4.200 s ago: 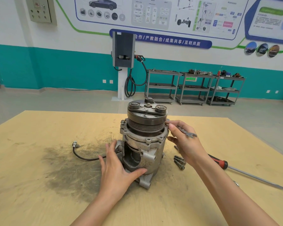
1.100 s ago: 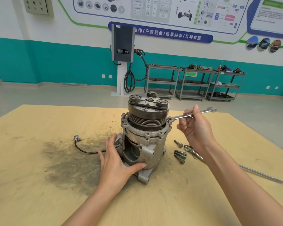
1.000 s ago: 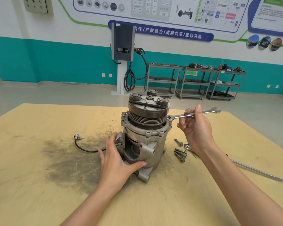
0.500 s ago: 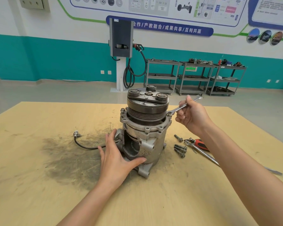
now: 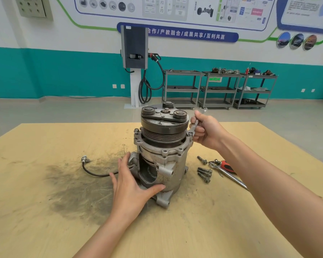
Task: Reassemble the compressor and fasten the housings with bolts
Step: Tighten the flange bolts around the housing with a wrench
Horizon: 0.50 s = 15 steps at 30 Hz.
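On the worktop (image 5: 45,146): the compressor (image 5: 161,149) stands upright near the middle, pulley end up, beside a dark smear of grime.
Step in hand: by the look of it, tightening a flange bolt (image 5: 190,134) on the compressor's right side with a wrench (image 5: 194,127).
Right hand (image 5: 206,130): fingers curled tight round the wrench shank, close to the bolt; the wrench's free end (image 5: 201,108) pokes up behind the thumb.
Left hand (image 5: 131,187): fingers spread flat, thumb hooked across the lower housing, pressing the body so it does not turn.
Doing it well: the wrench head should sit fully on the bolt before pulling; short swings, since the pulley (image 5: 163,128) stands just beside the tool; the left hand should brace against the pull, as the body rests on a narrow foot.
Seated bolts: two plainly seen in the flange, the one under the wrench and one on the left (image 5: 136,130); several front holes look empty.
Loose bolts (image 5: 204,173): four, lying right of the compressor.
Spare tools: a second wrench (image 5: 227,175) and a red-handled screwdriver (image 5: 228,167), one each.
Cable (image 5: 93,171): one, black, curling left.
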Each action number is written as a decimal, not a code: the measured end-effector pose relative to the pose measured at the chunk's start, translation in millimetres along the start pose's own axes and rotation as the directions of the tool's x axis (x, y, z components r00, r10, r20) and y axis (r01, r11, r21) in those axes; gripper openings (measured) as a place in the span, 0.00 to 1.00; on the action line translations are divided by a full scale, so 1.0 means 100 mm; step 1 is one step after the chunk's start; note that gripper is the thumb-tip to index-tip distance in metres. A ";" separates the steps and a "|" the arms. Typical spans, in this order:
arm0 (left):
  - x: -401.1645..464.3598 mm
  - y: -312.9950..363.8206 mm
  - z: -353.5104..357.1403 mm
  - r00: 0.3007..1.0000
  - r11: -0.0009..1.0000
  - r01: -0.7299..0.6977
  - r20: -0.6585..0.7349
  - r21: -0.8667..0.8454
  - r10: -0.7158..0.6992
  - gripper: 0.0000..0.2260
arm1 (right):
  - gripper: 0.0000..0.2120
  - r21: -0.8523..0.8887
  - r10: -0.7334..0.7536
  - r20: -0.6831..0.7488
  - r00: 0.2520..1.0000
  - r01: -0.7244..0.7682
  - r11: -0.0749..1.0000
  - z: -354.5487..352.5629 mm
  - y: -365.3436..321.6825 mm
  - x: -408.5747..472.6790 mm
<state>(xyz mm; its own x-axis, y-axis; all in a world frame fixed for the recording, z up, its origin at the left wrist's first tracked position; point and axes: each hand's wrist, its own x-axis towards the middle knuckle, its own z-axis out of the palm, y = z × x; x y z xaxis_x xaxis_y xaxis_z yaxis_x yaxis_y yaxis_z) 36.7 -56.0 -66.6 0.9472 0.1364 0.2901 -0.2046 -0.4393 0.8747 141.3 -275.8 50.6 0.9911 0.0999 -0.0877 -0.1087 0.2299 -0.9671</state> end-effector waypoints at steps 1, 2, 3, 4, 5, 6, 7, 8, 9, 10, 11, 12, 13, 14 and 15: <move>0.00 0.00 0.00 1.000 1.000 -0.002 0.002 -0.002 0.002 0.60 | 0.21 0.009 0.010 -0.008 1.000 -0.010 1.000 -0.01 0.03 -0.01; 0.00 0.01 0.00 1.000 1.000 -0.004 0.003 -0.001 0.004 0.60 | 0.20 0.025 0.009 -0.022 1.000 -0.009 1.000 -0.02 0.06 -0.02; 0.01 0.01 0.00 1.000 1.000 -0.007 0.002 0.001 0.007 0.60 | 0.20 0.048 -0.002 -0.041 0.999 0.004 0.999 -0.04 0.09 -0.03; 0.01 0.01 0.00 1.000 1.000 -0.013 0.000 0.006 0.013 0.60 | 0.19 0.071 -0.022 -0.064 0.998 0.027 0.997 -0.06 0.12 -0.06; 0.01 0.01 0.00 1.000 1.000 -0.019 -0.003 0.011 0.019 0.60 | 0.19 0.089 -0.048 -0.087 0.995 0.056 0.994 -0.07 0.14 -0.08; 0.01 0.01 0.01 1.000 1.000 -0.020 -0.005 0.015 0.020 0.60 | 0.19 0.102 -0.076 -0.109 0.991 0.088 0.991 -0.08 0.17 -0.12; 0.01 0.01 0.01 1.000 1.000 -0.019 -0.006 0.015 0.019 0.60 | 0.19 0.114 -0.106 -0.129 0.986 0.121 0.986 -0.09 0.20 -0.15; 0.01 0.00 0.01 1.000 1.000 -0.017 -0.005 0.012 0.017 0.60 | 0.18 0.128 -0.137 -0.147 0.980 0.156 0.980 -0.10 0.23 -0.19; 0.01 -0.01 0.01 1.000 1.000 -0.014 -0.003 0.008 0.014 0.60 | 0.18 0.144 -0.165 -0.162 0.973 0.189 0.971 -0.10 0.27 -0.23; 0.01 -0.01 0.01 1.000 1.000 -0.007 0.000 0.005 0.007 0.60 | 0.18 0.162 -0.191 -0.175 0.966 0.220 0.962 -0.11 0.30 -0.26; 0.01 -0.02 0.01 1.000 1.000 0.003 0.002 0.004 -0.003 0.60 | 0.17 0.177 -0.214 -0.186 0.959 0.247 0.953 -0.11 0.34 -0.30; 0.02 -0.02 0.01 1.000 1.000 0.013 0.004 0.003 -0.013 0.61 | 0.17 0.186 -0.235 -0.194 0.952 0.271 0.944 -0.11 0.37 -0.33; 0.02 -0.03 0.01 1.000 1.000 0.021 0.005 0.003 -0.021 0.61 | 0.16 0.189 -0.251 -0.197 0.948 0.288 0.939 -0.11 0.39 -0.35; 0.02 -0.03 0.01 1.000 1.000 0.023 0.007 0.004 -0.023 0.61 | 0.16 0.188 -0.260 -0.198 0.945 0.297 0.936 -0.11 0.39 -0.37; 0.02 -0.03 0.01 1.000 1.000 0.021 0.008 0.004 -0.021 0.60 | 0.16 0.186 -0.265 -0.197 0.944 0.301 0.935 -0.10 0.40 -0.38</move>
<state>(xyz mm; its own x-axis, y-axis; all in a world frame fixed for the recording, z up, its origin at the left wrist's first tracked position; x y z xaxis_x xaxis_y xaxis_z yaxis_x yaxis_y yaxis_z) 39.6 -55.1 -69.4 0.9534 0.1384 0.2680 -0.1832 -0.4402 0.8790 100.3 -280.6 13.2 0.9794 -0.1575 0.1260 0.1824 0.4248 -0.8867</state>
